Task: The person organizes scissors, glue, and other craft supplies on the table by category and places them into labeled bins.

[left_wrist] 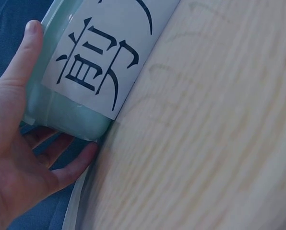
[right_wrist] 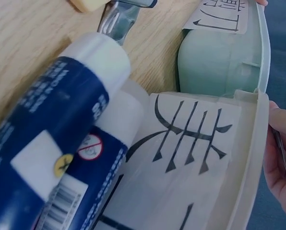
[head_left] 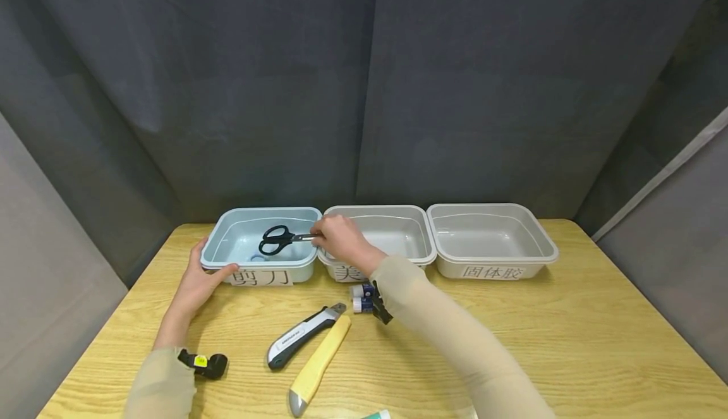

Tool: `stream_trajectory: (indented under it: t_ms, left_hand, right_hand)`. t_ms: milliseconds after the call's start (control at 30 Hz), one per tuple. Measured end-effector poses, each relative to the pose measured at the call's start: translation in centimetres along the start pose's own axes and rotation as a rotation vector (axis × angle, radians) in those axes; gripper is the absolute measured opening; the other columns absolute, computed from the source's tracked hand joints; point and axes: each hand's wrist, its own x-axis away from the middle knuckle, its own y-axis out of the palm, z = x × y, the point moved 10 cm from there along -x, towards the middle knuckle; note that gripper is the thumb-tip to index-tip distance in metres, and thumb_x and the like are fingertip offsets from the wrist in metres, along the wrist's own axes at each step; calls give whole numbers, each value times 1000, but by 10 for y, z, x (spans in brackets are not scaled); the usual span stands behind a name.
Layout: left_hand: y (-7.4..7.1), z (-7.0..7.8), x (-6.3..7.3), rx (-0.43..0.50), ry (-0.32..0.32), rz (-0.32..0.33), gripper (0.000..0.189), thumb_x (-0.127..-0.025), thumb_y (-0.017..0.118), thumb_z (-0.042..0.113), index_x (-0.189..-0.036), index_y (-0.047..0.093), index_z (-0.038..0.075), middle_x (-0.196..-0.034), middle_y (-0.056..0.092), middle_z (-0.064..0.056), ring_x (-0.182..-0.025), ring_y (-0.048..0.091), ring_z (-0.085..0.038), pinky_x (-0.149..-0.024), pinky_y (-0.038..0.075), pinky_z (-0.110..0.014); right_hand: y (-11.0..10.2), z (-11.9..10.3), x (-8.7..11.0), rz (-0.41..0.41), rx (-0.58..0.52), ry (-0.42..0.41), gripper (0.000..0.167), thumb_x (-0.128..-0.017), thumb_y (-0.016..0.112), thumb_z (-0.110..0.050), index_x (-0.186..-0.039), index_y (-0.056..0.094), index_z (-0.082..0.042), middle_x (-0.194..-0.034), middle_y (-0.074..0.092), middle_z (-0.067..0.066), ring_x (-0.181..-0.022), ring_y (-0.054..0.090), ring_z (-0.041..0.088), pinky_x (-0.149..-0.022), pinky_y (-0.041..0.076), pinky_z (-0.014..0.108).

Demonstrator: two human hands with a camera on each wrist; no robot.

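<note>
My right hand [head_left: 343, 239] pinches a pair of scissors [head_left: 277, 240] by the metal blades, its black handles pointing left over the light blue bin [head_left: 216, 242]. In the right wrist view, part of a blade [right_wrist: 279, 146] shows between the fingers. My left hand [head_left: 199, 283] grips the near left corner of that bin, thumb along the front rim and the other fingers around the side [left_wrist: 18, 143]. On the bin's front is a white label [left_wrist: 97, 62] with black characters. A small bluish ring-shaped thing [head_left: 258, 258] lies inside.
A middle grey-white bin [head_left: 429, 232] and a right one [head_left: 548, 251] continue the row, both labelled. In front lie two blue-and-white glue sticks [head_left: 361, 291], a grey-and-black utility knife [head_left: 301, 338] and a yellow one [head_left: 320, 365]. A green-and-white item [head_left: 380, 415] pokes in at the bottom edge.
</note>
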Motion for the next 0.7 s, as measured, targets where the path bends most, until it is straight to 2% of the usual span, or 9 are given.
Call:
stream_trajectory:
  t_ms: [467, 700]
  left_hand:
    - [0, -2, 0, -13, -2, 4, 102, -79, 66, 43, -146, -6, 14, -150, 10, -22, -134, 17, -42, -104, 16, -62]
    - [-1, -1, 1, -3, 2, 5, 102, -79, 67, 41, -146, -5, 14, -149, 11, -21, -134, 17, -41, -105, 16, -60]
  right_hand:
    - [13, 1, -14, -4, -21, 25, 15, -84, 65, -23, -94, 72, -14, -90, 69, -1, -82, 62, 11, -72, 50, 26]
    - [17, -3, -21, -28, -3, 8, 14, -84, 65, -22, -93, 72, -14, -90, 69, -2, -84, 62, 11, -73, 50, 26]
